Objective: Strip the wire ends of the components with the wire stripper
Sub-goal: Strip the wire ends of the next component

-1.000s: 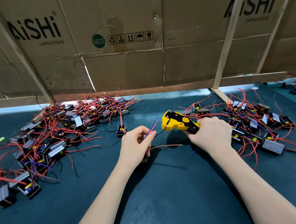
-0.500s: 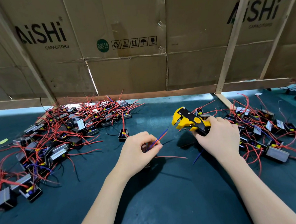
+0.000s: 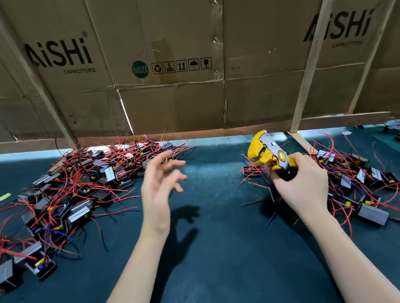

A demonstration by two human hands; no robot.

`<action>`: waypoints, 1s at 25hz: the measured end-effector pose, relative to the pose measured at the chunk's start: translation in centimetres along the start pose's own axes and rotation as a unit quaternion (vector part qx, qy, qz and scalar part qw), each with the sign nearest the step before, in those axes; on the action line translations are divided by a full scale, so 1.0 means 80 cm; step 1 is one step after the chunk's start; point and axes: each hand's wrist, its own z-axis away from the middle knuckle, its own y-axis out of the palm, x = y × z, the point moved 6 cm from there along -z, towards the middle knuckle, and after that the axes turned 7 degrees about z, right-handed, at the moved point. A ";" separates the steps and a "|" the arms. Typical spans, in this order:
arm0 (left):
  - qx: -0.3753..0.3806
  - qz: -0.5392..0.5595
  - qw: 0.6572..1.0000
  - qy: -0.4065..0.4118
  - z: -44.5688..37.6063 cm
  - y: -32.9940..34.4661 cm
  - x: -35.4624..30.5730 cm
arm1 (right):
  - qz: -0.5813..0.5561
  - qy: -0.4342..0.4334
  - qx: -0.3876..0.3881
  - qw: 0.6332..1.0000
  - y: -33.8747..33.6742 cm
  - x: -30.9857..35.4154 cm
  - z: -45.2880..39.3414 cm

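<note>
Fingers (image 3: 169, 164) of left hand (image 3: 158, 192) spread, empty; right hand (image 3: 302, 186) grips wire stripper (image 3: 266, 152).

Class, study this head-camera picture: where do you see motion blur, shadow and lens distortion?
Head view: the left hand has blurred fingers, and its shadow falls on the dark mat; the wire stripper looks fairly sharp; the wooden battens splay outward from wide-angle distortion.

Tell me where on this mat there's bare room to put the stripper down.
The bare stretch of mat runs down the middle, between the left pile of components and the right pile, under and near the two forearms. The open left hand hovers over its far part. Both piles are crowded with red wires; the right hand holds the wire stripper.
</note>
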 end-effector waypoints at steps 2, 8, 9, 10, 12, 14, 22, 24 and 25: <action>-0.087 0.068 0.994 -0.002 -0.011 -0.031 -0.007 | -0.085 -0.067 0.044 0.993 0.003 0.021 0.006; -0.185 -0.272 0.944 -0.013 -0.008 -0.062 0.006 | 0.112 -0.209 0.168 0.957 0.053 0.043 0.039; -0.161 -0.330 0.930 -0.031 -0.009 -0.061 0.013 | 0.113 -0.186 0.178 0.960 0.056 0.036 0.037; -0.129 -0.376 0.916 -0.050 -0.011 -0.060 0.021 | 0.103 -0.155 0.183 0.965 0.056 0.027 0.033; -0.061 -0.455 0.884 -0.084 -0.010 -0.054 0.037 | 0.097 -0.104 0.181 0.973 0.054 0.011 0.024; -0.022 -0.526 0.845 -0.097 -0.006 -0.048 0.046 | 0.154 -0.090 0.173 0.969 0.054 0.000 0.020; -0.014 -0.572 0.815 -0.090 0.001 -0.045 0.043 | 0.273 -0.020 0.070 0.959 0.028 -0.022 0.010; 0.015 -0.557 0.827 -0.070 0.001 -0.039 0.042 | 0.237 0.013 0.068 0.969 0.024 -0.024 0.007; 0.029 -0.547 0.834 -0.060 0.002 -0.035 0.042 | 0.206 0.029 0.063 0.976 0.020 -0.024 0.005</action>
